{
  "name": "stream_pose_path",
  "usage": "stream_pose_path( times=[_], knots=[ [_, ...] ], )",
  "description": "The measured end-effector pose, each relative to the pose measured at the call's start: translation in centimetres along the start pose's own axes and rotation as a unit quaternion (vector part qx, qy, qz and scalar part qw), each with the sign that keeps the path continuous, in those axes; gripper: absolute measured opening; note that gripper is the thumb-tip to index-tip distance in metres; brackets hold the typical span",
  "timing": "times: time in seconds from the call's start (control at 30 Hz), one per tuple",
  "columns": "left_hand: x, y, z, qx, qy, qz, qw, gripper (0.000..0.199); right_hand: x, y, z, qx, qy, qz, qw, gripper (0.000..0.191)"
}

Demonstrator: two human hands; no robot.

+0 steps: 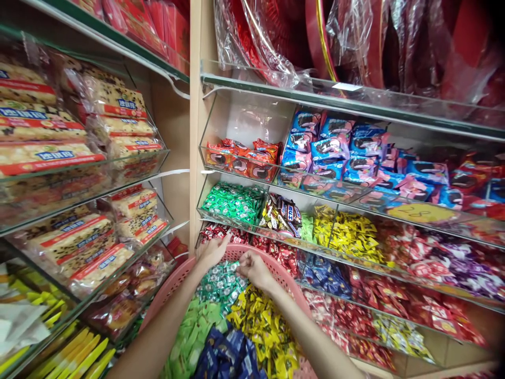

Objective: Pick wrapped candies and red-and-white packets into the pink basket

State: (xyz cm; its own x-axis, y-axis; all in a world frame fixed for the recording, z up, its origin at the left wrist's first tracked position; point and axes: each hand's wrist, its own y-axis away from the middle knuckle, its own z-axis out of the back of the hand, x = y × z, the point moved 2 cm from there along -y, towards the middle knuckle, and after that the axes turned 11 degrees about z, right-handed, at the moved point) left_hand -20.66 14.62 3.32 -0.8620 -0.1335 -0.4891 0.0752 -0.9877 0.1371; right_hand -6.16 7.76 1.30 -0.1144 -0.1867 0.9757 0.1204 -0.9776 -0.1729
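A pink perforated basket [294, 289] holds wrapped candies in separate heaps: dark green-and-white [221, 284], light green [197, 326], dark blue [226, 352] and yellow [272, 337]. My left hand [213, 251] is at the basket's far left rim, fingers stretched toward the bin of red-wrapped candies [207, 232] behind it. Over the dark green candies hovers my right hand [254, 269], its fingers curled together; whatever they may hold is too small to make out.
Clear-fronted shelf bins ahead hold green candies [232, 204], chocolate bars [292, 213], yellow candies [347, 231] and blue snack packs [327, 142]. Packaged pastries [79, 237] fill shelves on the left. Glass shelf edges [276, 95] jut out, and a wooden upright [195, 131] stands between both shelf units.
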Motion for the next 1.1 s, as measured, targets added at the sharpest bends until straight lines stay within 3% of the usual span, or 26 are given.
stream_pose_path(
  times=[0.13, 0.2, 0.33, 0.57, 0.73, 0.83, 0.97, 1.1],
  knots=[
    [0.0, 0.2, -0.1, 0.003, 0.004, -0.009, 1.0, 0.078, -1.0, -1.3, -1.6, -0.016, 0.044, -0.032, 0.998, 0.02],
    [0.0, 0.3, 0.0, 0.002, 0.003, -0.007, 1.0, 0.078, -1.0, -1.7, -1.9, -0.028, 0.148, -0.024, 0.988, 0.017],
    [0.0, 0.5, 0.2, 0.0, 0.0, -0.002, 1.0, 0.077, 0.3, -1.5, -1.9, -0.043, 0.398, 0.022, 0.916, 0.014],
    [0.6, 0.7, 0.4, -0.001, -0.008, -0.008, 1.0, 0.074, 4.5, -1.3, -1.4, -0.006, 0.526, 0.05, 0.849, 0.02],
    [1.1, 0.6, 0.5, -0.005, -0.005, 0.015, 1.0, 0.073, 10.4, -5.2, -0.3, -0.021, 0.62, 0.097, 0.779, 0.032],
    [1.2, 0.6, 0.5, -0.003, -0.004, 0.018, 1.0, 0.074, 13.2, -8.6, 0.4, 0.026, 0.669, 0.146, 0.729, 0.026],
    [1.1, 0.6, 0.5, 0.002, -0.008, 0.016, 1.0, 0.076, 13.6, -11.9, 1.0, 0.122, 0.722, 0.136, 0.667, 0.027],
    [1.0, 0.4, 0.3, 0.007, -0.007, 0.008, 1.0, 0.078, 12.0, -12.9, 1.5, 0.138, 0.736, 0.11, 0.654, 0.029]
  ],
)
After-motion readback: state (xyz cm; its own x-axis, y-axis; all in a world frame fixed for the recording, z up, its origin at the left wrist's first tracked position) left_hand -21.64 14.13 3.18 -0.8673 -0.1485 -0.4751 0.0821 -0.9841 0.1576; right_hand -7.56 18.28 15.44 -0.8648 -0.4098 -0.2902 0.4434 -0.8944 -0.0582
